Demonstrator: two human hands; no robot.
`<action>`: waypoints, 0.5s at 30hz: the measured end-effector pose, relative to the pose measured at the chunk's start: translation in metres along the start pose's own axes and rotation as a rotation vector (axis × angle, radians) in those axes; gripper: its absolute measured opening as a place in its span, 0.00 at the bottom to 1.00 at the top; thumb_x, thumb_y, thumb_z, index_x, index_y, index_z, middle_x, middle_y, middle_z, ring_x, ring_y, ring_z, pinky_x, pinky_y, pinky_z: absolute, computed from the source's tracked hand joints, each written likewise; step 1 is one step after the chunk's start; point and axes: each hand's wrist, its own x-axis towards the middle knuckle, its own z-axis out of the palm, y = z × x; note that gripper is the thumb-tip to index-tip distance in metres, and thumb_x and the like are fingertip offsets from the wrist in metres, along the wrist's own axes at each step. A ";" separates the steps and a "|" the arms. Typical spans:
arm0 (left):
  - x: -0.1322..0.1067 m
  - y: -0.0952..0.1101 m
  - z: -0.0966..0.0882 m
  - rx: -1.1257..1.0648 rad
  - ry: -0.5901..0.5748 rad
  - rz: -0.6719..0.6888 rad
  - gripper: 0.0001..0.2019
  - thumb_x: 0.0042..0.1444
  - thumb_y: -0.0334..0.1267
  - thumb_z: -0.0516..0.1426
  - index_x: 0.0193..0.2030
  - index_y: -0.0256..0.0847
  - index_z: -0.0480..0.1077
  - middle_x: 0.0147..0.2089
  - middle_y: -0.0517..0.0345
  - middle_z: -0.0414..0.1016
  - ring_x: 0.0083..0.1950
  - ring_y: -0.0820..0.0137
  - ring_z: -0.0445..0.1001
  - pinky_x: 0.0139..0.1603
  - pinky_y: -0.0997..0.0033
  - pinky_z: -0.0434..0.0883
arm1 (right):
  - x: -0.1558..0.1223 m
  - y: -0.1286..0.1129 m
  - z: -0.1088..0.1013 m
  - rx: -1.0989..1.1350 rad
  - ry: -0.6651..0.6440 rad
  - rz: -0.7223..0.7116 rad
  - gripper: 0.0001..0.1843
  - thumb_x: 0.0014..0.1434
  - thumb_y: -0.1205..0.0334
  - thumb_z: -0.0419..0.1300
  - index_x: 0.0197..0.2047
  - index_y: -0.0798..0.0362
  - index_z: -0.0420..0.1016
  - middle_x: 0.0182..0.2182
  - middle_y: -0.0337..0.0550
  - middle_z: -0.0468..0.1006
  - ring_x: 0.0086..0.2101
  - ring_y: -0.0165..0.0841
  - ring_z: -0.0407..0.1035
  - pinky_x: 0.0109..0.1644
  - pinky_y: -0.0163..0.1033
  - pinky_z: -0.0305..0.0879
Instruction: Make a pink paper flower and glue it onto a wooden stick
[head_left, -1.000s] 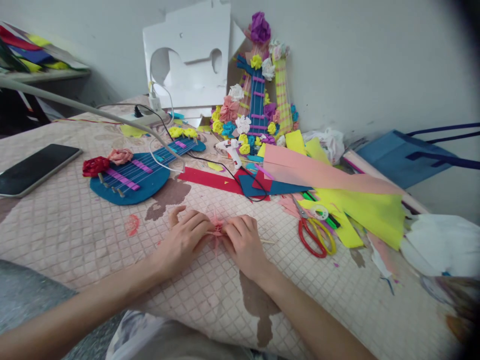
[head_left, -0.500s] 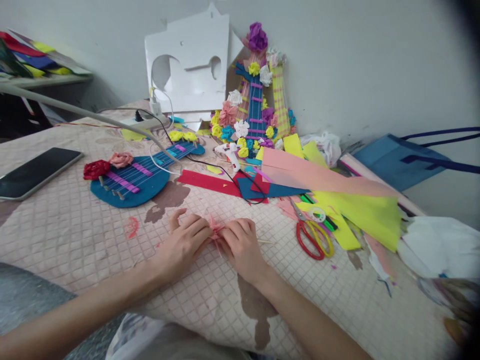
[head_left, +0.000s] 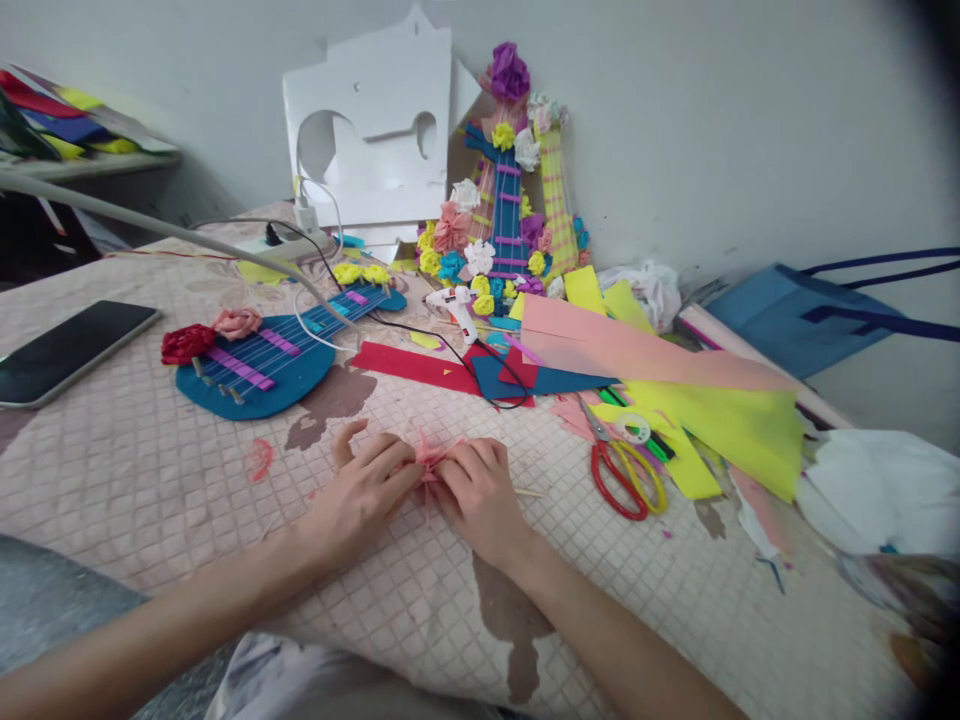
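Low over the quilted tablecloth, a small pink paper flower [head_left: 429,456] with thin strips sticking out is pinched between both hands. My left hand [head_left: 371,485] grips its left side, thumb and forefinger pressed together. From the right, my right hand [head_left: 480,495] has its fingers closed on the flower's other side. The fingers hide much of the flower. A thin pale stick [head_left: 529,492] pokes out to the right of my right hand. Left of the hands, a scrap of pink shreds [head_left: 260,459] lies on the cloth.
A blue toy guitar [head_left: 262,365] with paper roses lies beyond my left hand. Behind are a glue gun [head_left: 455,308], a red strip [head_left: 412,366] and flower-covered guitars [head_left: 507,215]. Scissors [head_left: 622,480] and yellow sheets [head_left: 720,430] are to the right; a phone [head_left: 75,350] lies far left.
Both hands keep their pinch on the pink flower, whose strips have shifted slightly between the fingers. The whole view has moved a little.
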 end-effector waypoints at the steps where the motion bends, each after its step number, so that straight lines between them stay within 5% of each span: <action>1: 0.000 0.000 0.000 -0.001 -0.001 0.004 0.09 0.63 0.32 0.50 0.35 0.43 0.70 0.36 0.62 0.72 0.42 0.69 0.68 0.62 0.49 0.44 | 0.000 0.000 0.000 0.001 -0.005 0.000 0.08 0.63 0.62 0.52 0.36 0.54 0.71 0.37 0.44 0.73 0.42 0.37 0.60 0.48 0.46 0.55; 15: -0.001 -0.003 0.001 0.018 -0.069 0.030 0.10 0.62 0.28 0.49 0.34 0.41 0.69 0.35 0.60 0.71 0.44 0.68 0.68 0.63 0.48 0.43 | 0.001 -0.003 0.001 -0.035 -0.027 -0.028 0.06 0.63 0.65 0.53 0.37 0.53 0.71 0.37 0.43 0.73 0.44 0.36 0.60 0.53 0.48 0.53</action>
